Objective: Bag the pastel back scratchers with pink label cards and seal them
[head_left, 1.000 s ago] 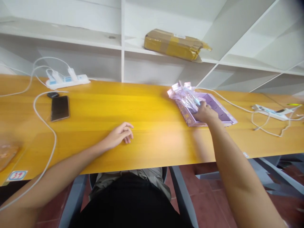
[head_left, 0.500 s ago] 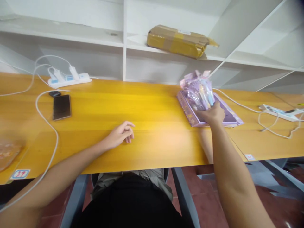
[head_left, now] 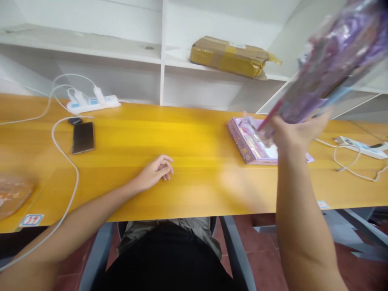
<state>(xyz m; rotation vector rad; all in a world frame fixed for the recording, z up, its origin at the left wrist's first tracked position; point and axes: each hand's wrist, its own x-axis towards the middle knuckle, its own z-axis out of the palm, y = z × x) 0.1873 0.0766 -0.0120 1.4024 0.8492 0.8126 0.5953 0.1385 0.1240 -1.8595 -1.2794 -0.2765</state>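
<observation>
My right hand is raised over the right side of the desk. It grips a purple plastic-wrapped package, glossy and blurred by motion, tilted up to the upper right. Below and partly behind this hand lies an open purple box with a patterned side. Inside it are clear-wrapped items, some slim and pastel, beside something white; my hand and wrist cover part of them. My left hand rests on the desk near its middle, fingers loosely bent and holding nothing.
A taped cardboard parcel lies on the white shelf behind the yellow desk. To the left are a phone, a power strip, a white cable and an orange-toned packet. Another power strip lies right.
My right hand has risen out of the box with a purple package, moving up and right. Wrapped items now show inside the box. My left hand has stayed in place.
</observation>
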